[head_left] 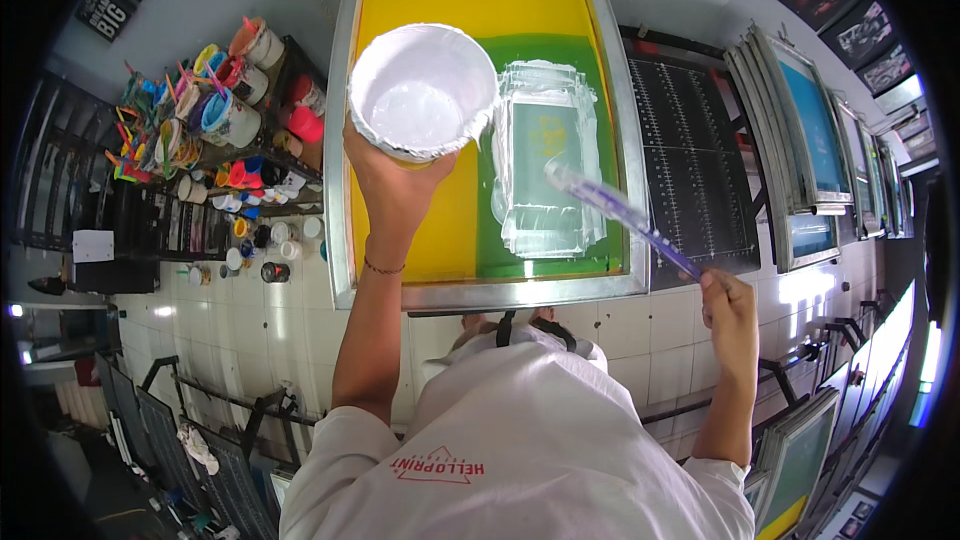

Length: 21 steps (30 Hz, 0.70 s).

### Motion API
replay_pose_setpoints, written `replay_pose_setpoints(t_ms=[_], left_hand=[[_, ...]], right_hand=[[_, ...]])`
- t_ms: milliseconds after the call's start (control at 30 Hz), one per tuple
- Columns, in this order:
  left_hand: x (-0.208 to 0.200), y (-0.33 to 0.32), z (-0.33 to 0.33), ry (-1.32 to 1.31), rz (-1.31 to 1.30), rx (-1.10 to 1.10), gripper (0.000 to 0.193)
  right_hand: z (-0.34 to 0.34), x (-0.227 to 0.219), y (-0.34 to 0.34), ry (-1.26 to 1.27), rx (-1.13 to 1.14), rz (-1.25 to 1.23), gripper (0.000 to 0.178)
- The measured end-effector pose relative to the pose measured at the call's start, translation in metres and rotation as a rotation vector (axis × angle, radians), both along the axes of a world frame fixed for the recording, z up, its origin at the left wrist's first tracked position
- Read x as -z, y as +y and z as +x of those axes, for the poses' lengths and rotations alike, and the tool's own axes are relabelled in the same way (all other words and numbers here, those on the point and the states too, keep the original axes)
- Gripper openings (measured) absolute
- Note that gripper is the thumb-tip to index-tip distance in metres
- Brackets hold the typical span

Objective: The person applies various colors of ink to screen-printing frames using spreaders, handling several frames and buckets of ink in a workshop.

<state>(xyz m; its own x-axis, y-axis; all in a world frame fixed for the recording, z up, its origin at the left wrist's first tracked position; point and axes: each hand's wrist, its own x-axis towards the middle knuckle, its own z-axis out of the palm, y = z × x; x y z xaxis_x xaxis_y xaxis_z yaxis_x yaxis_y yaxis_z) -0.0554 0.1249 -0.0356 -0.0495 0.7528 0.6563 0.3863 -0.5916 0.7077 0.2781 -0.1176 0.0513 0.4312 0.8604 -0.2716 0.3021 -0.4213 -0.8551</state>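
Note:
My left hand (pixel 395 180) grips a round white tub (pixel 422 90) smeared inside with white ink and holds it over the yellow mesh of a metal-framed printing screen (pixel 490 292). My right hand (pixel 728 305) holds the end of a long clear purple stick (pixel 620 215). The stick's white-coated tip reaches over the green part of the mesh. There, white ink (pixel 545 175) is spread around a rectangular design. The tub sits just left of the ink patch, apart from the stick.
A shelf crowded with colourful ink pots (pixel 230 110) stands at the left. A black gridded board (pixel 695 170) lies right of the screen, with several framed screens (pixel 810 140) leaning beyond it. More frames are racked at the lower left (pixel 200 440) and lower right (pixel 800 450). The floor is white tile.

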Motion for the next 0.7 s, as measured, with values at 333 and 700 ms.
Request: replay_pose_setpoints(t_ms=[333, 700], left_hand=[[-0.008, -0.020, -0.002, -0.295, -0.280, 0.175, 0.103], [-0.010, -0.020, -0.019, -0.413, -0.260, 0.204, 0.094]], right_hand=[[-0.068, -0.003, -0.022, -0.562, -0.248, 0.109, 0.025], [-0.118, 0.009, -0.021, -0.638, -0.373, 0.156, 0.021]])
